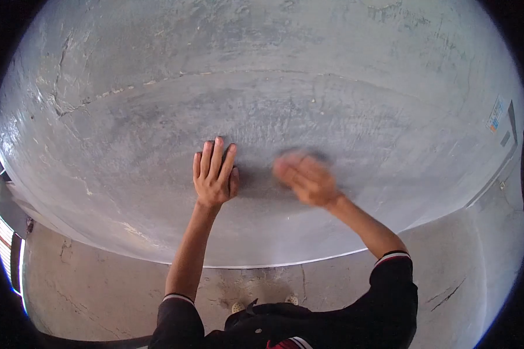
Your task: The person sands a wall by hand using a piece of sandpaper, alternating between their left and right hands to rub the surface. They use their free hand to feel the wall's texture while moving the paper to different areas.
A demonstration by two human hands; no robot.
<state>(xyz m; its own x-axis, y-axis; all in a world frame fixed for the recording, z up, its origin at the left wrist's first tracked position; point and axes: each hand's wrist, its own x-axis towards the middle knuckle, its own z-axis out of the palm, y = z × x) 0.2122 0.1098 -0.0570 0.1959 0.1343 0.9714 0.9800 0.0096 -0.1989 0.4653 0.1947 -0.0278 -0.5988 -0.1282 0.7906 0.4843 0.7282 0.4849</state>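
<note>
A grey plastered wall (273,110) fills most of the view, with a scuffed, patchy surface. My left hand (215,174) lies flat against it, fingers stretched upward and slightly apart, thumb at the right side. To the right, my right hand (306,177) is close over the same wall, its fingers pointing up and left and smeared by motion. A dark patch shows along the upper edge of its fingers; I cannot tell whether it is a shadow or something under the hand.
A rough crack line (209,73) crosses the wall above both hands. At the far right is a small blue and orange sticker (496,114). Below the wall lies the cracked concrete floor (343,285). Bright light comes through a barred opening (4,244) at the left.
</note>
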